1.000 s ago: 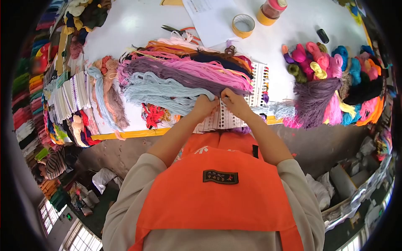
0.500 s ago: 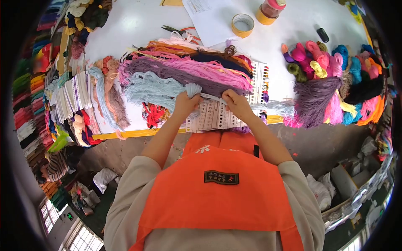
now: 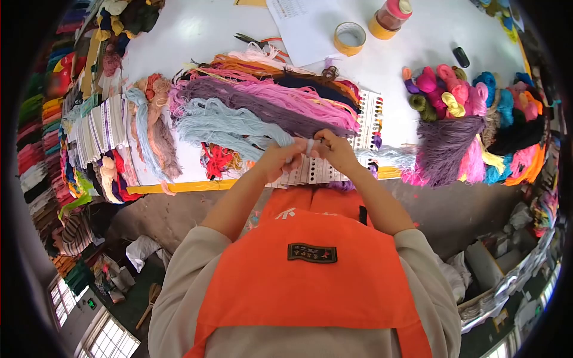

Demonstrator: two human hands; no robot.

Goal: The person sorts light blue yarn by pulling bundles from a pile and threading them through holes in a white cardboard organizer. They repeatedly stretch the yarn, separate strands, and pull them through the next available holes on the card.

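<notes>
Pale blue yarn [image 3: 224, 124] is laid slantwise over the near part of the white table [image 3: 388, 68], its loose strands spread to the left and its gathered end held near the table's yellow near edge [image 3: 209, 185]. The left hand [image 3: 279, 162] is curled closed around the yarn just short of this end. The right hand [image 3: 339, 154] is narrowed to a small pinch at the tip; which strands are caught between its fingertips is too blurred to be told. Compared with the preceding view, in which the hands are set apart with a pale band stretched between them, both are now brought together at the gathered end. The work is thereby concentrated at that one point, with the bundle apparently steadied by the left hand and its tip handled by the right. Perforated white cards [image 3: 313, 173] are seen below the hands, and a dark purple bundle [image 3: 256, 112] is placed just beyond the blue strands, with pink yarn [image 3: 298, 100] on its far side. Red yarn [image 3: 216, 161] is seen at the near side of the blue bundle.
</notes>
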